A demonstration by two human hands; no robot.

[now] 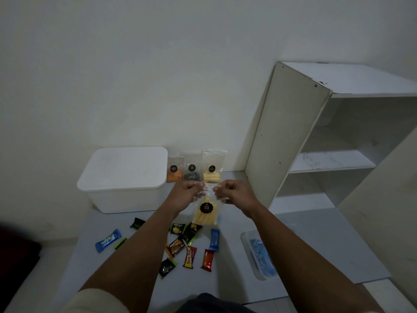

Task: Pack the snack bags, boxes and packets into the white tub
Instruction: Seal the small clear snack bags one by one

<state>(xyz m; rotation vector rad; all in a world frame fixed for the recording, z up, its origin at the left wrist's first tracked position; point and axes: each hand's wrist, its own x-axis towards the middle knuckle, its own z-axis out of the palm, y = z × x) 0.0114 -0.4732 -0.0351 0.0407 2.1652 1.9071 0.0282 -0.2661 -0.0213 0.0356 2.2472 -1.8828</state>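
Here, left hand (pixel 189 191) and right hand (pixel 234 192) pinch one clear bag (pixel 205 212); three lean behind.

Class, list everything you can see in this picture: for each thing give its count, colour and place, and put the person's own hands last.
white tub: 1, white, lid on, back left of the grey mat.
grey mat: 1, grey, under the snacks.
standing clear bags: 3, orange, dark and yellow contents, against the wall right of the tub.
held clear bag: 1, yellow sticks, black label, above the mat.
small packets: about eleven, blue, black-green, orange, yellow and red, scattered on the mat.
clear tray: 1, blue contents, right on the mat.
shelf unit: 1, white, right.
left hand: pinching the bag's top.
right hand: pinching the bag's top.
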